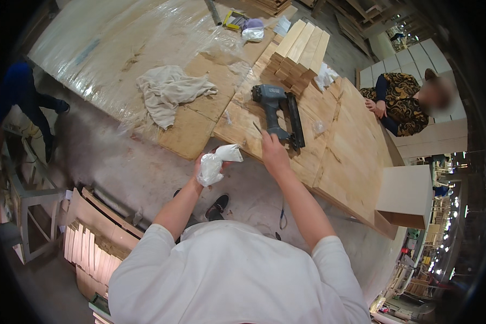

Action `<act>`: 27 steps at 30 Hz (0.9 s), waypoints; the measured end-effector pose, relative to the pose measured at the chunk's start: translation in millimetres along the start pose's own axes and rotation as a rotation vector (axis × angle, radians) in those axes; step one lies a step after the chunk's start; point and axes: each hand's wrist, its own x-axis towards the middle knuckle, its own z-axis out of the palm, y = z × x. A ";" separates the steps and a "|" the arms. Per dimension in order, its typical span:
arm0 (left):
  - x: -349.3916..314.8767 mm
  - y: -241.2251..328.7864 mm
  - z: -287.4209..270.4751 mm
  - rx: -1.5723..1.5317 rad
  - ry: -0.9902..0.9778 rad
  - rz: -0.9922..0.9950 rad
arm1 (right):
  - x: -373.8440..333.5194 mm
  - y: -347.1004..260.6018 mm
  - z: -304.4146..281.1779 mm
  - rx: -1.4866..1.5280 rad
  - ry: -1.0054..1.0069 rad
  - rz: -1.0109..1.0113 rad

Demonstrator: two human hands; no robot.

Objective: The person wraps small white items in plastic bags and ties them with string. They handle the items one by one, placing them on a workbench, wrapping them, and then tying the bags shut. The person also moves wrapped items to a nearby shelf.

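Note:
My left hand is closed around a crumpled white plastic bag, held just off the near edge of the wooden worktable. A folded white flap of it sticks out to the right. Over the table edge, my right hand is closed in a pinch on a thin dark stick-like piece, too small to name, which points up and left. Just beyond that hand a grey and black pneumatic nail gun lies on its side on the boards, close to my fingers.
A pale rag lies left of the nail gun, near film-wrapped panels. Stacked wood strips stand behind the gun. A person in a patterned top is at the right side; another person in blue is far left.

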 end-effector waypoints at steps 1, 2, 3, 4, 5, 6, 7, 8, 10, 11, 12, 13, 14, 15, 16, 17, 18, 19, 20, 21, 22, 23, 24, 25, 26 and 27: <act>-0.1 -1.5 -1.0 0.001 -0.010 -0.008 | 10.5 -0.8 2.8 -0.066 0.047 -0.024; -1.2 -2.4 -1.4 0.013 -0.017 -0.027 | 19.3 0.0 7.8 -0.130 0.094 -0.047; -3.8 -0.5 0.0 0.034 -0.027 -0.030 | 27.3 -3.9 11.7 -0.187 0.139 -0.082; -6.1 -0.7 1.4 0.052 -0.037 -0.037 | 31.1 -7.0 14.1 -0.254 0.087 -0.072; -9.5 -1.2 6.2 0.078 -0.045 -0.037 | 35.7 -13.2 16.4 -0.313 0.034 -0.066; -14.4 -3.0 10.9 0.076 -0.059 -0.032 | 38.4 -20.8 17.1 -0.375 -0.022 -0.068; -18.1 -4.6 15.9 0.077 -0.075 -0.030 | 38.7 -25.2 14.2 -0.395 0.026 -0.080; -23.1 -6.3 22.2 0.055 -0.097 -0.023 | 38.8 -29.2 7.5 -0.412 0.074 -0.099; -27.9 -10.7 39.0 0.013 -0.103 -0.016 | 31.1 -21.6 -0.1 -0.129 0.124 -0.125; -28.5 -13.8 52.4 -0.007 -0.090 -0.003 | 20.3 -10.9 -1.2 0.171 0.123 -0.146; -28.5 -17.1 65.5 -0.019 -0.089 0.006 | 9.2 -5.2 0.4 0.469 0.117 -0.168; -29.3 -19.6 78.1 -0.031 -0.087 0.023 | -5.6 -6.8 5.2 0.796 -0.018 0.006; -32.2 -21.7 90.4 -0.034 -0.095 0.042 | -20.5 -10.1 11.2 1.116 -0.168 0.183; -31.5 -23.1 99.9 -0.016 -0.098 0.048 | -33.6 -17.7 20.2 1.281 -0.158 0.136; -30.1 -24.1 108.6 0.003 -0.099 0.052 | -41.0 -28.7 29.7 1.446 -0.143 0.088; -28.3 -24.2 114.8 0.041 -0.091 0.058 | -43.0 -40.3 35.0 1.576 -0.152 0.059; -26.4 -26.2 123.1 0.088 -0.075 0.072 | -44.1 -51.3 39.7 1.705 -0.158 0.031; -24.4 -28.7 131.1 0.133 -0.059 0.086 | -43.4 -59.4 41.7 1.833 -0.164 0.001; -25.5 -32.3 143.8 0.193 -0.036 0.113 | -40.9 -67.0 41.2 1.902 -0.115 0.046; -24.4 -32.5 145.4 0.217 -0.043 0.120 | -38.0 -73.4 39.6 1.971 -0.067 0.091; -23.8 -33.8 151.2 0.240 -0.050 0.129 | -34.9 -78.8 36.9 2.038 -0.020 0.138; -24.0 -28.7 141.5 0.231 -0.090 0.134 | -31.3 -87.3 33.8 2.089 -0.005 0.103; -21.3 -28.3 142.9 0.220 -0.115 0.122 | -28.8 -89.7 32.8 2.133 0.029 0.077; -19.2 -27.7 144.4 0.211 -0.139 0.110 | -26.8 -92.6 31.7 2.176 0.061 0.050; -15.4 -32.1 154.8 0.204 -0.148 0.094 | -24.9 -93.3 32.0 2.176 0.101 0.077; -15.0 -34.7 161.4 0.201 -0.147 0.087 | -24.5 -95.4 30.4 2.173 0.133 0.105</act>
